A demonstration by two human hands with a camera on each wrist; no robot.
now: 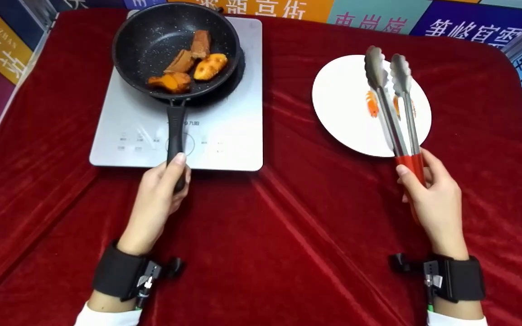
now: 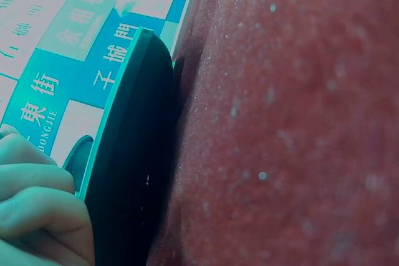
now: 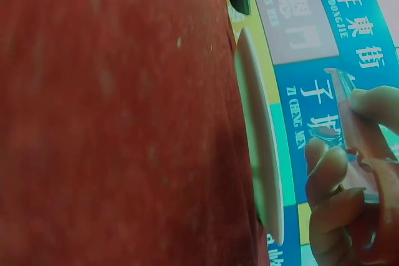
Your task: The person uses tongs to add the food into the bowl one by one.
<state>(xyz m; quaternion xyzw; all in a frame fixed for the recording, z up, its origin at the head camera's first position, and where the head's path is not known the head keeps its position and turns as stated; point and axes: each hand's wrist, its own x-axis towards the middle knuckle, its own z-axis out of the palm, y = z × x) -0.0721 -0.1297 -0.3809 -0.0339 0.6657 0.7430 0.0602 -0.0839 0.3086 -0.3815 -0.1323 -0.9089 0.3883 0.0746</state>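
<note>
A black speckled frying pan (image 1: 152,45) sits on a white induction cooktop (image 1: 238,149). My left hand (image 1: 161,190) grips its black handle (image 1: 176,131), thumb along the top. Inside lie a browned drumstick (image 1: 172,82), an orange-yellow piece with dark spots (image 1: 211,66) and two brown chunks (image 1: 201,44). On the right, my right hand (image 1: 437,199) holds metal tongs (image 1: 392,122) by their red grips. The tongs' scalloped tips are apart, with nothing between them, over a white plate (image 1: 338,99). A small orange shrimp-like shape (image 1: 372,104) shows on the plate, another partly hidden behind the tongs.
Wrinkled dark red velvet (image 1: 288,253) covers the table. Printed panels (image 1: 369,20) with large characters line the back and sides. In the left wrist view, the cooktop's dark side (image 2: 134,154) stands up from the cloth. A black band with a camera is on each wrist.
</note>
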